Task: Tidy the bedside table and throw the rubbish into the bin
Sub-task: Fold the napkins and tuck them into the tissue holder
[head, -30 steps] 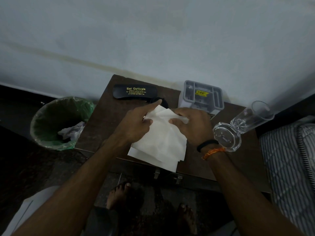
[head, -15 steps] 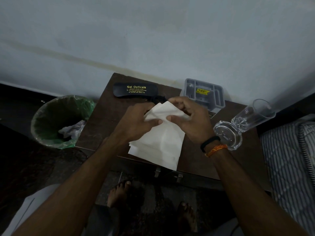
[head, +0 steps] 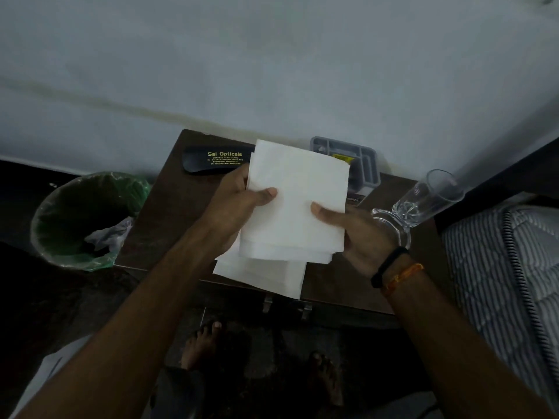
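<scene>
Both hands hold a stack of white paper napkins up above the middle of the dark wooden tabletop. The left hand grips the stack's left edge, thumb lying across the front sheet and fingers behind. The right hand grips the right edge the same way, thumb on the front; a black band and an orange thread circle its wrist. The lower sheets hang out of line with the top one, and their bottom corner reaches past the tabletop's near edge.

Behind the napkins, a black spectacle case with yellow lettering lies near the back left edge, close to the wall. A grey compartmented organiser stands at the back edge, partly hidden by the napkins. A clear glass stands near the right edge, just beside the right hand.

Left of the tabletop, on the floor, sits a bin lined with a green bag, with crumpled rubbish inside. A bare strip of tabletop lies between the left hand and that side. A striped mattress borders the right.
</scene>
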